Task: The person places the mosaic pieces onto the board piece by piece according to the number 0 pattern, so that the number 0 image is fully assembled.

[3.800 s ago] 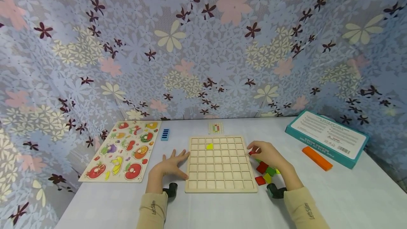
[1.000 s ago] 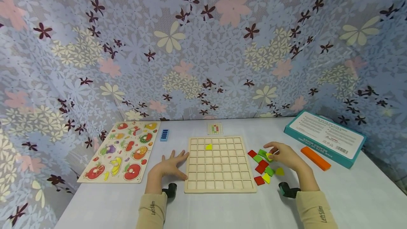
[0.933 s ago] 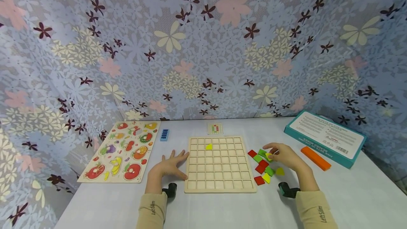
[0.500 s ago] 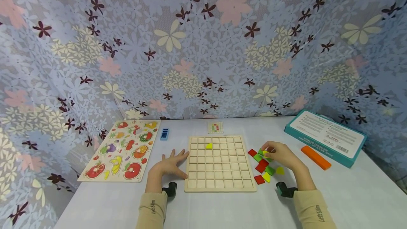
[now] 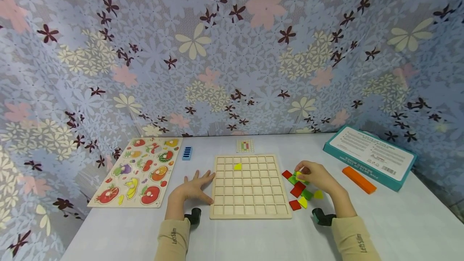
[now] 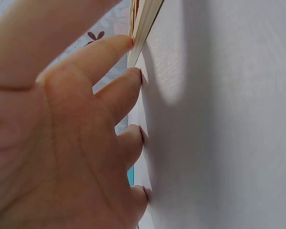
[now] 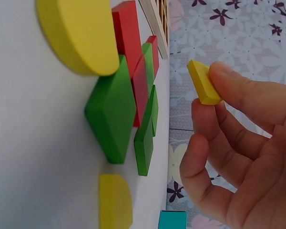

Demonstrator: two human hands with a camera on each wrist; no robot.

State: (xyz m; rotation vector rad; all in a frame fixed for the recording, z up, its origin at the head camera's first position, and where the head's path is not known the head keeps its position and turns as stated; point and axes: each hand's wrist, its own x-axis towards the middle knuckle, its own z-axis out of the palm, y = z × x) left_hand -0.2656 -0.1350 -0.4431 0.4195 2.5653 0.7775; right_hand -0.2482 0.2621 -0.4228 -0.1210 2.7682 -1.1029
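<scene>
My right hand [image 5: 314, 174] pinches a small yellow block [image 7: 204, 83] between thumb and fingers, held up over a group of loose coloured tiles. Among these lie a red tile [image 5: 297, 189], a green tile [image 7: 109, 112] and a yellow round-edged tile [image 7: 78, 36]. To their left lies a square wooden grid board [image 5: 251, 217], with one yellow tile [image 5: 237, 166] in a cell of its second row from the back. My left hand [image 5: 192, 188] spreads its fingers at the board's left edge, fingertips down on the white tabletop and thumb at the frame.
Behind the board sits a small pattern card [image 5: 245, 146]. A fruit puzzle board [image 5: 145, 172] and a small blue block-like piece [image 5: 187, 153] are on the left. On the right are a teal box [image 5: 369, 158] and an orange bar [image 5: 359, 180].
My right hand, earlier with a red tile at the board's right edge, now has the yellow block. Over the last second it has shifted slightly left. My left hand has stayed still.
</scene>
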